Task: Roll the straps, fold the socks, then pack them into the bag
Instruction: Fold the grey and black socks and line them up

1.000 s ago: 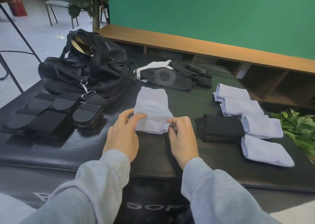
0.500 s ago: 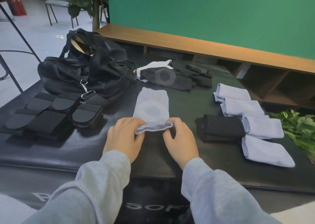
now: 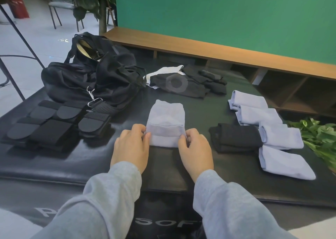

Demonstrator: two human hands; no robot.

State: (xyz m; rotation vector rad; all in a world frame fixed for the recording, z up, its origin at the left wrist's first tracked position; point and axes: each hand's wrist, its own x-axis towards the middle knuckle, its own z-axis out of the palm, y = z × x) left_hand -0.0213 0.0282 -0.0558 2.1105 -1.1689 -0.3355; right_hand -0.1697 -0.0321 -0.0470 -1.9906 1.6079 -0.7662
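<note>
A light blue sock (image 3: 166, 119) lies in the middle of the black mat (image 3: 91, 158), its near end turned over in a fold. My left hand (image 3: 131, 147) pinches the fold's left edge and my right hand (image 3: 195, 149) pinches its right edge. Several folded light blue socks (image 3: 269, 127) sit in a row at the right, beside a folded black sock (image 3: 235, 137). Unfolded black socks (image 3: 183, 85) lie at the back. The open black bag (image 3: 91, 77) rests at the back left, with black rolled straps (image 3: 54, 124) in front of it.
A wooden bench (image 3: 200, 47) runs along the green wall behind the mat. Green leaves (image 3: 320, 137) lie at the right edge. Chair legs and a potted plant stand on the floor at the far left.
Both hands have pinched the sock's near end and rolled it away from me, so the fold now lies further up the sock.
</note>
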